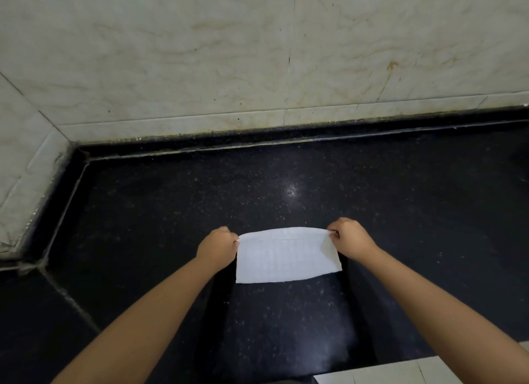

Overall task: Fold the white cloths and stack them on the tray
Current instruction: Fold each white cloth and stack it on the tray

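A white cloth point(286, 256) hangs stretched between both hands above the black speckled counter point(286, 183). My left hand point(219, 245) pinches its upper left corner. My right hand point(347, 236) pinches its upper right corner. The cloth's top edge is taut and looks doubled over; its lower edge hangs loose. No tray is in view.
A cream marble-patterned tiled wall point(200, 54) runs along the back and the left of the counter, meeting in a corner at the left. A pale tiled surface point(400, 373) shows at the bottom right edge. A dark seam crosses the counter at the lower left.
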`<act>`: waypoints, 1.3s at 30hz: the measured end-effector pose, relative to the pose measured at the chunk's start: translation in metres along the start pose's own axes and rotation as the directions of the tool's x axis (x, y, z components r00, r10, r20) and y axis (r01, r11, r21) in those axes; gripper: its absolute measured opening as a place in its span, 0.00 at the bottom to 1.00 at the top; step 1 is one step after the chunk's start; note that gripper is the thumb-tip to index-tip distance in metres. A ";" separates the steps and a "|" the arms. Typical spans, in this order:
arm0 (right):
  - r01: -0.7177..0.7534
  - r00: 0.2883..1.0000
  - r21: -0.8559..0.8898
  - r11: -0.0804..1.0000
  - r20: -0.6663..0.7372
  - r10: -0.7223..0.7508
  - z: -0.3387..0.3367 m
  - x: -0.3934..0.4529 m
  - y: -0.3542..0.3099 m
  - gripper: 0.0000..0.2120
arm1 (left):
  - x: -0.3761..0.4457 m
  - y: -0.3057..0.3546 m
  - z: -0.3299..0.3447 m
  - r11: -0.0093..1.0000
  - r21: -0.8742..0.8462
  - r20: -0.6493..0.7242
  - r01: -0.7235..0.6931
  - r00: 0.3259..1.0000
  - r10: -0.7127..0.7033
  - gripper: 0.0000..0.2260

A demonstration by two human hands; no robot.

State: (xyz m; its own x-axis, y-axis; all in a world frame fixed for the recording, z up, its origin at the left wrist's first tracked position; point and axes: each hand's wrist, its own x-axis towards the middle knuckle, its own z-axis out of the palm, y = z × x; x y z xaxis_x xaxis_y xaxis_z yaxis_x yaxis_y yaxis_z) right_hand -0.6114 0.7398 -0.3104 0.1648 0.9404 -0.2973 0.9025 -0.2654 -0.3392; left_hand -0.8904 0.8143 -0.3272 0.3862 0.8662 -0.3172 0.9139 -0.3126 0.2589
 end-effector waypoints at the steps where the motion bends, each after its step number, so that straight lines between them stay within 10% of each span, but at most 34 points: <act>1: -0.032 0.999 0.008 0.999 0.011 0.032 0.003 0.003 0.002 0.13 | 0.002 0.004 0.002 0.999 -0.046 -0.005 0.027 1.000 -0.027 0.12; 7: -0.124 0.992 0.005 0.992 0.042 0.123 0.011 0.018 0.006 0.13 | 0.018 0.015 0.012 0.985 -0.087 -0.031 0.147 0.988 -0.150 0.10; 18: -0.075 0.993 -0.088 0.993 0.087 0.083 0.019 0.021 0.008 0.13 | 0.028 0.013 0.021 0.900 0.369 -0.005 -0.231 0.968 0.251 0.17; 21: -0.026 0.996 -0.107 0.994 0.084 0.035 0.009 0.018 0.006 0.12 | 0.025 0.018 0.010 0.972 0.204 0.079 -0.119 0.991 0.105 0.07; 25: 0.133 0.970 -0.036 0.990 -0.200 -0.137 -0.025 0.009 0.002 0.08 | 0.019 0.007 -0.027 0.978 0.008 -0.208 -0.210 0.956 0.207 0.10; 28: 0.348 0.798 -0.100 0.932 -0.490 -0.350 -0.038 -0.007 0.004 0.04 | 0.002 -0.003 -0.058 0.880 0.190 -0.441 -0.436 0.763 0.473 0.13; 31: 0.407 0.728 -0.156 0.900 -0.540 -0.423 -0.016 -0.026 0.012 0.07 | -0.018 -0.008 -0.050 0.789 0.347 -0.378 -0.507 0.695 0.612 0.11; 39: 0.191 0.937 -0.177 0.965 -0.261 -0.233 0.076 -0.073 0.019 0.08 | -0.071 -0.021 0.059 0.822 0.300 -0.011 -0.485 0.859 0.511 0.07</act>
State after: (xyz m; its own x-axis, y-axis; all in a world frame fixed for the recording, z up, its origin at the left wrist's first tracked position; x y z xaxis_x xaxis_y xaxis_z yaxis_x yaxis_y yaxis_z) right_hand -0.6367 0.6497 -0.3627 0.0476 0.9983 0.0337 0.9734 -0.0387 -0.2259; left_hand -0.9297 0.7365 -0.3637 0.7979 0.5886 -0.1303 0.6009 -0.7939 0.0933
